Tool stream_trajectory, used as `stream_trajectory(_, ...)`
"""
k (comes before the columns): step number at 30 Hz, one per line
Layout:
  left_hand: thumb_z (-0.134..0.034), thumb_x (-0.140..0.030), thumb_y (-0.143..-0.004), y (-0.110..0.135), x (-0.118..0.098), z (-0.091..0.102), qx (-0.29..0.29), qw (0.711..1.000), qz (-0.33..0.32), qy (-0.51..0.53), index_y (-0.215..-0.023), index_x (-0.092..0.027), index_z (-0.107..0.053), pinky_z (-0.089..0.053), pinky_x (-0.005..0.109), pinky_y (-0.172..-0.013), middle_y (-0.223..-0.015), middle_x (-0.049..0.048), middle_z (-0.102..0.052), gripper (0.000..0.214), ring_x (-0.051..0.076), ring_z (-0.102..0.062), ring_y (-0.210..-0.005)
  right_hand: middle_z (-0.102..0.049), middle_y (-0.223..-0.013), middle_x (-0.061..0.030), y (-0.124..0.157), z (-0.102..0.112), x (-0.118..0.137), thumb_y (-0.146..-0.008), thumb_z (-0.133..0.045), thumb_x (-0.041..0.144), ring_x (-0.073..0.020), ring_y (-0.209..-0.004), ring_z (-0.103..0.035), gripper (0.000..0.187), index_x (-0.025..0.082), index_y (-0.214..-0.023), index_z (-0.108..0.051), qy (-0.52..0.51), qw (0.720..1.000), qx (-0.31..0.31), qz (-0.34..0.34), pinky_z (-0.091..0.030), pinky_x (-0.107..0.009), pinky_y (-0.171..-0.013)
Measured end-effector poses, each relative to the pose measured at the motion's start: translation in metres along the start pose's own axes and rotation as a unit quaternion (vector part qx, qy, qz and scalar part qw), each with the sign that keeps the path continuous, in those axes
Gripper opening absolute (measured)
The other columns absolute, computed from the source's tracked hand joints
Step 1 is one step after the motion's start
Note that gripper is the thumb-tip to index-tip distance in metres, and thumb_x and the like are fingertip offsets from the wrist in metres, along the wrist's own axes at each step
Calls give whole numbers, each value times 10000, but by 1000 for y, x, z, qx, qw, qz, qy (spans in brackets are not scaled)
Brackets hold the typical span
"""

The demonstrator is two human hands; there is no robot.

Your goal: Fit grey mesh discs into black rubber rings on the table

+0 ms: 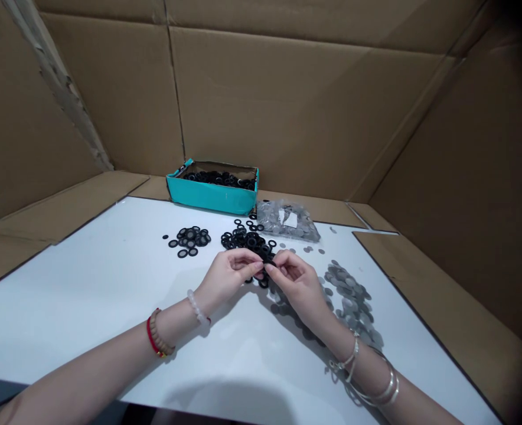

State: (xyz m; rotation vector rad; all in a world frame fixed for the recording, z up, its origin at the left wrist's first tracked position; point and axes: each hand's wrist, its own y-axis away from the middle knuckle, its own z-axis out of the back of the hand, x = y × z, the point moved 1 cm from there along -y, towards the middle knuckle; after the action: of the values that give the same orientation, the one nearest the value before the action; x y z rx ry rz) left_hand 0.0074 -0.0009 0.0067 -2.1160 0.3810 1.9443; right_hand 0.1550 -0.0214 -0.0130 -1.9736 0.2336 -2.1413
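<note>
My left hand (234, 271) and my right hand (299, 283) meet over the middle of the white table. Fingers and thumbs of both are pinched on a small black ring (268, 264), mostly covered by the fingertips. Whether a grey disc sits in it cannot be made out. Just behind the hands lies a heap of black rings (243, 238). Thin grey discs (352, 295) are spread beside and partly beneath my right forearm. To the left is a smaller group of black rings with grey centres (191, 237).
A turquoise box (212, 196) with black rings inside stands at the back. Beside it lies a clear plastic bag (287, 219) of grey discs with a white label. Cardboard walls (287, 106) enclose the back and sides of the white table (88, 283).
</note>
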Motion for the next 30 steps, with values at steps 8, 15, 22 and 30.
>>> stream_trajectory(8,-660,-278,-686,2,-2,2,22,999,23,1,-674,-112,-631,-444,253,-626,-617,33,-627,169,137,-574,-627,-428,-580,37,-4,5,4,-732,-625,368,-100,-521,-374,252,186,-648,-472,19,999,38,-27,-293,-226,-472)
stream_trajectory(15,-644,-357,-700,-1,4,3,58,994,51,71,-781,-117,-602,-461,251,-558,-652,41,-611,257,143,-569,-627,-527,-736,2,-9,12,-3,-751,-616,385,-124,-669,-462,199,189,-766,-590,-47,995,55,-69,-369,-229,-594)
stream_trajectory(22,-563,-325,-765,5,6,0,128,977,81,150,-758,-136,-559,-448,226,-453,-549,5,-522,189,111,-490,-514,-462,-654,22,-7,6,-6,-757,-627,316,-110,-624,-433,157,180,-686,-595,-255,947,108,-161,-375,-234,-623)
stream_trajectory(30,-527,-356,-789,-1,10,4,101,983,60,138,-876,-142,-545,-464,253,-448,-589,28,-565,232,149,-548,-558,-441,-639,30,-6,8,-4,-797,-593,313,-104,-626,-409,183,174,-683,-559,-203,964,105,-133,-340,-223,-621)
